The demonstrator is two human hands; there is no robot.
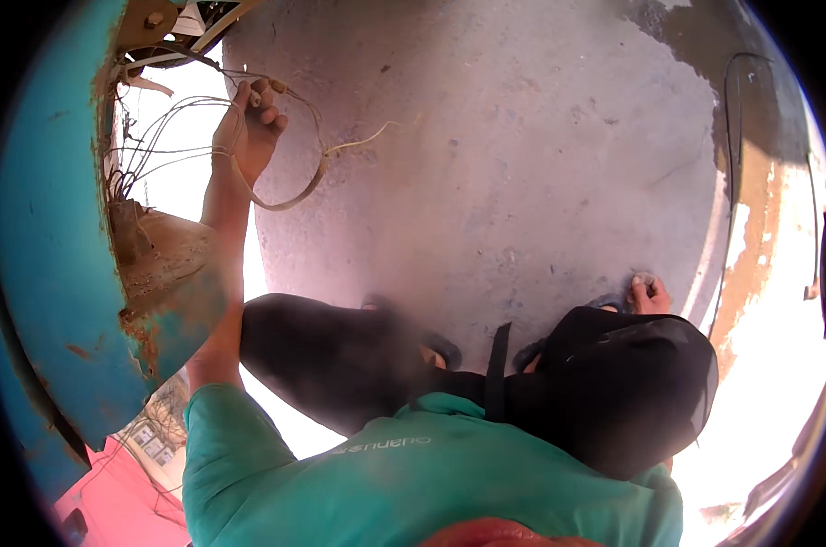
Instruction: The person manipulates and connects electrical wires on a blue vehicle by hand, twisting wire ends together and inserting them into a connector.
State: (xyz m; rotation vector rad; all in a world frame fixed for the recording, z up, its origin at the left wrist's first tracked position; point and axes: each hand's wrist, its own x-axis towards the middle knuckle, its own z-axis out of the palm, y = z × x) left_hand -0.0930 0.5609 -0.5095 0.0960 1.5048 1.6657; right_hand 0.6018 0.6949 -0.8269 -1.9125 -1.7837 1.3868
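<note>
My left hand [251, 137] reaches up beside a rusty teal metal housing [57, 191], fingers curled around thin wires near a small pale end piece [255, 98]. A loop of pale sheathed cable [290, 202] hangs by that wrist, and its frayed thin end [374, 137] sticks out to the right. Several loose wires [148, 146] run from the housing's open side to the hand. Low on the right, beyond my bent knee, my right hand [648, 294] rests near my foot with its fingers curled closed. Whether anything is between them cannot be made out.
A rusty ledge [162, 251] with a jagged teal edge juts from the housing beside my left forearm. My black-clad knees [326, 356] are bent over the grey concrete floor [486, 164]. At the right, a dark thin cable [730, 137] lies near a damp patch [759, 91].
</note>
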